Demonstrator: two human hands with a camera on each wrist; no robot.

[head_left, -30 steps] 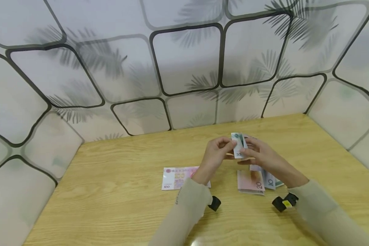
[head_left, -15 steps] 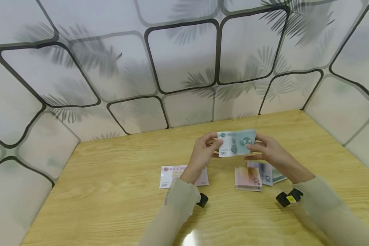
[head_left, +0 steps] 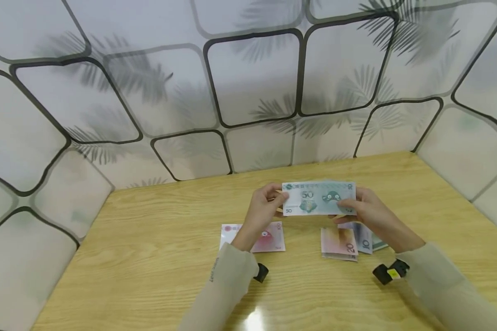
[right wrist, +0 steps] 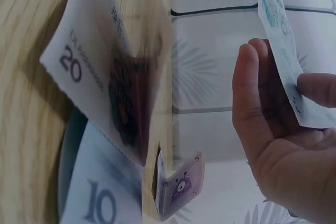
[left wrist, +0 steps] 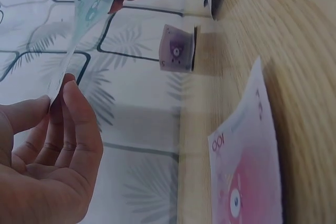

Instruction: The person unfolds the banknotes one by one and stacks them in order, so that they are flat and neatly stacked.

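A green 50 banknote (head_left: 310,202) is stretched out in the air, face toward the head camera. My left hand (head_left: 258,212) pinches its left end between thumb and fingers. At the opposite end my right hand (head_left: 367,210) grips the note, thumb across its front and fingers behind. Under my left wrist a pink 100 banknote (head_left: 273,239) lies on the table, partly covered by the forearm. Below my right hand sit a folded 20 banknote (head_left: 338,242) and a blue-grey 10 banknote (head_left: 363,239). The right wrist view shows the 20 note (right wrist: 100,72) standing half open.
A folded purple 5 banknote (left wrist: 176,50) stands beyond the others. A green edge (head_left: 378,242) shows beside the 10 note. The wooden table (head_left: 157,266) meets a patterned wall covering (head_left: 257,82) at the back and both sides.
The 50 note has gone from folded narrow to spread out fully. My hands have moved apart, the left one leftward and the right one slightly rightward. The notes on the table stay put.
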